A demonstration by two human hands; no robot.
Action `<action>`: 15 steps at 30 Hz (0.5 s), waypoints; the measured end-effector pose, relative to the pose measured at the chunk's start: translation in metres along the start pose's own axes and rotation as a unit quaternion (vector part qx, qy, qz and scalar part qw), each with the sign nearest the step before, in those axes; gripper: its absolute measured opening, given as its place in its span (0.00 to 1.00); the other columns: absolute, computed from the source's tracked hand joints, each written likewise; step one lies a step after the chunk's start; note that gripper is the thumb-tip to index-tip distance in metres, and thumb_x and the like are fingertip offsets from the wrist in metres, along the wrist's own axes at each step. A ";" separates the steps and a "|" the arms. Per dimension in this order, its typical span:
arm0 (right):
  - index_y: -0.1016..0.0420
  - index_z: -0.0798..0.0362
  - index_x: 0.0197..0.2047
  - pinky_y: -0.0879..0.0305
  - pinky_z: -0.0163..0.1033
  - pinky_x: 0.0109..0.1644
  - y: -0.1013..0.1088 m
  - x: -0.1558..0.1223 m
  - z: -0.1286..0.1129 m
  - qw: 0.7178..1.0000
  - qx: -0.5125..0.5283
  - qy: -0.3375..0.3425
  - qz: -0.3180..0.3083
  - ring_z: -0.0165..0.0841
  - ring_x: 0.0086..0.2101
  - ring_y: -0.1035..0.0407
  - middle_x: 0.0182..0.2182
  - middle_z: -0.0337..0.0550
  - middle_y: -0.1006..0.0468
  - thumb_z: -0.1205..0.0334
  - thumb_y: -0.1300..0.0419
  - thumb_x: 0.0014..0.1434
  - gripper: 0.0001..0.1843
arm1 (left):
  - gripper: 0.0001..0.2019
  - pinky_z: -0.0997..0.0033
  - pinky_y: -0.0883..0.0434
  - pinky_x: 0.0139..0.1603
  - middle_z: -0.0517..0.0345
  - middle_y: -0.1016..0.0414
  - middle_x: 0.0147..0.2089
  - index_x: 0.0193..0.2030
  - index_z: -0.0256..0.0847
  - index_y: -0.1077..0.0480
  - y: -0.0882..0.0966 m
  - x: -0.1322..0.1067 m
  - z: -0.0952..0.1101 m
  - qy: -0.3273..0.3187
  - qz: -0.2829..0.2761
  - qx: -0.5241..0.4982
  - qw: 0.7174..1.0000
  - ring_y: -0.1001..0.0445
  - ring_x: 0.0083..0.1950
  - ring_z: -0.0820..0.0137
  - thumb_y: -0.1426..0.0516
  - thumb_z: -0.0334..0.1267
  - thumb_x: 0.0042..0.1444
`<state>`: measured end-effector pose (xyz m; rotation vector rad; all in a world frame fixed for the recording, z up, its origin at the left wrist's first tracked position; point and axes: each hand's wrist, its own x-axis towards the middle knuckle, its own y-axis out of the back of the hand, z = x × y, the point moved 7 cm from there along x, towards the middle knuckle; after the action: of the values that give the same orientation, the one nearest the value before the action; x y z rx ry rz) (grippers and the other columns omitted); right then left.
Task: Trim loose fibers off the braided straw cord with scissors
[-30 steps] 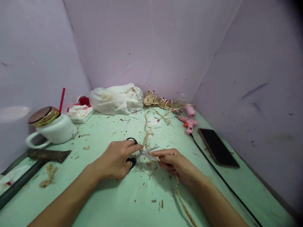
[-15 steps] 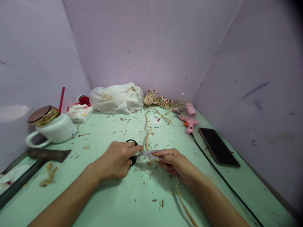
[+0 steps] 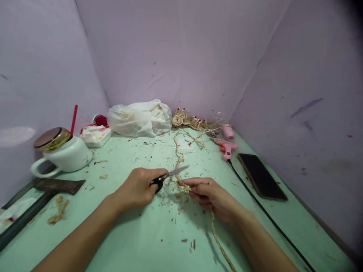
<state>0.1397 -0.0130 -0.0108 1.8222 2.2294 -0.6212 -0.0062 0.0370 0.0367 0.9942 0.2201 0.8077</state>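
Note:
My left hand is closed around the black handles of a pair of scissors. Their blades are together and point up to the right, over the straw rope. My right hand pinches a braided straw rope close to a frayed tuft. One length of the rope runs away over the table to the back, and another hangs below my right hand toward the front edge of the view. Small straw clippings lie on the green tabletop under both hands.
At left are a hammer-like tool, a white mug and a tissue pack. Along the back lie a white plastic bag and coiled straw pieces. A pink glue gun with black cord and a phone are at right.
The scissor blades have gone from spread to together and swung upward, off the rope near my right fingers. The frayed tuft now shows more plainly. My right hand has hardly moved.

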 end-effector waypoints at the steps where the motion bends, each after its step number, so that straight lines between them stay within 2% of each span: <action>1: 0.28 0.57 0.45 0.71 0.32 0.18 0.000 0.000 0.001 1.000 0.003 -0.005 0.005 0.21 0.15 0.64 0.14 0.29 0.47 0.68 0.49 0.44 0.22 | 0.17 0.76 0.37 0.31 0.61 0.27 0.31 0.41 0.42 0.33 0.004 0.001 -0.007 0.038 0.041 -0.053 0.997 0.30 0.31 0.72 0.51 0.26 0.44; 3: 0.28 0.57 0.43 0.71 0.32 0.18 -0.001 0.000 0.002 1.000 0.004 -0.011 0.007 0.20 0.15 0.63 0.15 0.30 0.43 0.68 0.48 0.44 0.21 | 0.14 0.76 0.36 0.28 0.60 0.28 0.28 0.40 0.39 0.33 0.007 0.001 -0.023 0.126 0.113 -0.166 0.971 0.31 0.28 0.73 0.48 0.30 0.44; 4: 0.28 0.57 0.42 0.70 0.33 0.18 -0.002 0.000 0.002 1.000 0.004 -0.012 0.004 0.20 0.15 0.63 0.15 0.30 0.42 0.68 0.48 0.45 0.20 | 0.13 0.76 0.36 0.26 0.61 0.30 0.25 0.39 0.37 0.34 0.005 0.000 -0.029 0.169 0.133 -0.217 0.952 0.32 0.25 0.73 0.46 0.33 0.43; 6: 0.27 0.58 0.40 0.70 0.33 0.18 -0.003 -0.001 0.002 1.000 0.004 -0.010 -0.004 0.19 0.14 0.62 0.16 0.31 0.40 0.68 0.47 0.45 0.17 | 0.15 0.76 0.37 0.21 0.67 0.38 0.17 0.37 0.36 0.35 -0.004 -0.001 -0.036 0.239 0.141 -0.293 0.915 0.35 0.19 0.75 0.43 0.37 0.40; 8: 0.27 0.57 0.38 0.70 0.32 0.17 -0.004 -0.002 0.002 1.000 0.003 -0.005 -0.012 0.19 0.14 0.61 0.17 0.32 0.38 0.67 0.47 0.46 0.15 | 0.17 0.77 0.40 0.17 0.69 0.41 0.15 0.37 0.35 0.35 -0.014 -0.001 -0.037 0.286 0.129 -0.323 0.893 0.37 0.16 0.75 0.42 0.41 0.38; 12: 0.27 0.57 0.39 0.68 0.32 0.17 -0.005 -0.002 0.002 1.000 -0.013 -0.003 -0.009 0.19 0.14 0.60 0.17 0.32 0.36 0.67 0.46 0.46 0.15 | 0.18 0.78 0.43 0.15 0.59 0.32 0.19 0.38 0.33 0.34 -0.022 0.008 -0.033 0.317 0.098 -0.286 0.899 0.34 0.17 0.73 0.44 0.42 0.41; 15: 0.26 0.57 0.38 0.67 0.32 0.17 -0.005 -0.002 0.000 0.999 -0.041 0.008 0.014 0.19 0.13 0.58 0.16 0.32 0.36 0.67 0.46 0.44 0.16 | 0.14 0.75 0.41 0.17 0.58 0.32 0.18 0.32 0.35 0.30 -0.016 0.029 -0.033 0.298 0.096 -0.242 0.918 0.34 0.18 0.70 0.42 0.41 0.38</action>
<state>0.1350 -0.0157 -0.0086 1.8220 2.2010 -0.5051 0.0055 0.0741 0.0106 0.2813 0.4229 1.2651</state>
